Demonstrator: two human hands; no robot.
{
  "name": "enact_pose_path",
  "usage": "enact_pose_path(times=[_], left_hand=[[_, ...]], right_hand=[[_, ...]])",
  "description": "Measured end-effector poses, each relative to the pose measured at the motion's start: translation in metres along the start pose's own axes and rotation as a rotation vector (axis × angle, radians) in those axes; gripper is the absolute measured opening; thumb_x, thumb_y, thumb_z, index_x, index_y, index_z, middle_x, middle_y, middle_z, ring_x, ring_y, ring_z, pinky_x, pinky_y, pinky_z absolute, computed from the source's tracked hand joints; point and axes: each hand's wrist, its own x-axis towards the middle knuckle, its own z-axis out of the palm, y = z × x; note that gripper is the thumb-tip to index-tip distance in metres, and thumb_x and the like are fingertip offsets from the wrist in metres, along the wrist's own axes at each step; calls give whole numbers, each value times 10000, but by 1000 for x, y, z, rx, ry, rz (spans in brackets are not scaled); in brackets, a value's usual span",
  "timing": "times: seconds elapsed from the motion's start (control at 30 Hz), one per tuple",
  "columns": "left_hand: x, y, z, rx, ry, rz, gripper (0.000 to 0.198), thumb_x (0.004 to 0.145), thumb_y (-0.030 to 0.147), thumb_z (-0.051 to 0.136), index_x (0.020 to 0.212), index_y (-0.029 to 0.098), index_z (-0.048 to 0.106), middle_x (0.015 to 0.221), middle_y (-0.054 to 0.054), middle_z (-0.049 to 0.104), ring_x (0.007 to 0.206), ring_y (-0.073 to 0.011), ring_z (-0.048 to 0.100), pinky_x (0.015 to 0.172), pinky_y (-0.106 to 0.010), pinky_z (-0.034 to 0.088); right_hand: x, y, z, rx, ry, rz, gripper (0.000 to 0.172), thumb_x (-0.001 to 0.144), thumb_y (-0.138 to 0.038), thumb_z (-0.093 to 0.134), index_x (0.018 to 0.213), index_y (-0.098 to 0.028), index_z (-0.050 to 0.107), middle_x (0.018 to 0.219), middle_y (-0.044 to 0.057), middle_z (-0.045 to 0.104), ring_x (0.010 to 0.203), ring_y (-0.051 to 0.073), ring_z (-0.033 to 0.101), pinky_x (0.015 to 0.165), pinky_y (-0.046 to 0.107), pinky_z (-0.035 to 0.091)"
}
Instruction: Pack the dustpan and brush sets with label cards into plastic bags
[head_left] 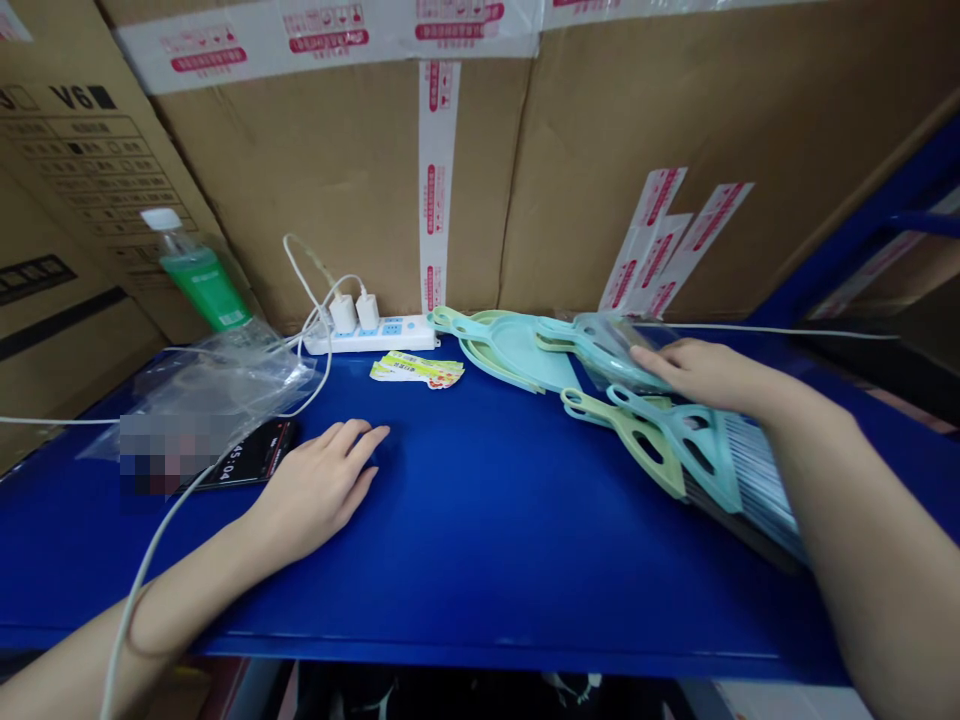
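My left hand [319,490] lies palm down on the blue table, fingers stretched out and holding nothing. Just left of it is a black phone [259,455], partly under a clear plastic bag [217,385]. At the back right, my right hand [694,372] grips a light-blue dustpan [616,345] with clear plastic about it; some fingers are hidden. Left of that hand lie more dustpans [525,350], light blue and pale green, overlapping. Nearer me, partly behind my right forearm, are a light-blue brush [709,455] and a pale-green brush [649,445] with dark bristles.
A white power strip [409,330] with two plugged-in chargers stands along the cardboard boxes [337,180] at the back. Several printed cards [416,370] lie before it. A green-labelled bottle [202,275] leans at the left. A white cable [154,550] crosses my left forearm.
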Motion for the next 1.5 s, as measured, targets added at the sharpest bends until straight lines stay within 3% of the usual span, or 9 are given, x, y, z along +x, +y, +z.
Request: enact_pose_path(times=[0.1, 0.2, 0.33, 0.6, 0.8, 0.97, 1.17, 1.5], left_hand=[[-1, 0, 0, 7, -25, -7, 374, 955, 202, 340, 1244, 139, 568, 1085, -119, 663, 945, -245, 655, 796, -362, 578], [-1, -1, 1, -5, -56, -21, 380, 958, 208, 336, 1252, 144, 568, 1091, -118, 664, 953, -245, 650, 799, -368, 575], [-1, -1, 2, 4, -48, -9, 384, 961, 209, 331, 1245, 135, 579, 1081, -120, 667, 947, -249, 651, 792, -373, 574], [-1, -1, 3, 20, -19, 17, 371, 966, 208, 334, 1221, 133, 593, 1048, -115, 675, 916, -245, 655, 751, -366, 579], [0, -2, 2, 31, 22, 54, 363, 968, 199, 328, 1186, 115, 606, 1009, -116, 683, 872, -247, 661, 707, -366, 584], [-1, -2, 2, 35, 24, 52, 356, 963, 192, 338, 1176, 123, 615, 998, -114, 684, 866, -244, 663, 710, -362, 582], [-1, -2, 3, 6, -14, 25, 366, 963, 206, 333, 1185, 139, 616, 1028, -121, 680, 908, -252, 657, 750, -376, 576], [-1, -1, 3, -7, -47, 0, 362, 954, 201, 346, 1191, 153, 615, 1036, -115, 676, 926, -245, 650, 785, -367, 569]], right_hand=[[-2, -18, 5, -183, -105, 30, 467, 892, -506, 469, 781, -105, 682, 1059, 308, 676, 1005, 408, 644, 877, 465, 478], [0, -28, 10, -319, -165, 66, 467, 910, -424, 462, 1103, -47, 658, 1306, 289, 579, 1183, 408, 562, 966, 452, 447], [1, -32, 12, -441, -218, 94, 493, 952, -361, 382, 1227, -12, 596, 1335, 287, 559, 1178, 401, 571, 936, 461, 465], [-2, -34, 11, -526, -197, 95, 492, 975, -317, 323, 1223, 25, 575, 1330, 344, 530, 1164, 410, 584, 885, 477, 487], [-1, -28, 17, -490, -104, -55, 577, 962, -342, 313, 1417, -1, 414, 1433, 308, 449, 1262, 418, 499, 987, 520, 423], [2, -30, 27, -440, -68, -327, 500, 942, -380, 362, 1328, -142, 573, 1350, 196, 575, 1237, 367, 528, 1027, 539, 396], [-1, -39, 41, -366, -61, -637, 373, 939, -334, 408, 1014, -173, 736, 1149, 162, 691, 1111, 312, 610, 922, 475, 493], [-7, -49, 50, -399, 57, -626, 199, 846, -183, 489, 755, -199, 665, 777, 97, 710, 781, 254, 654, 692, 337, 468]])
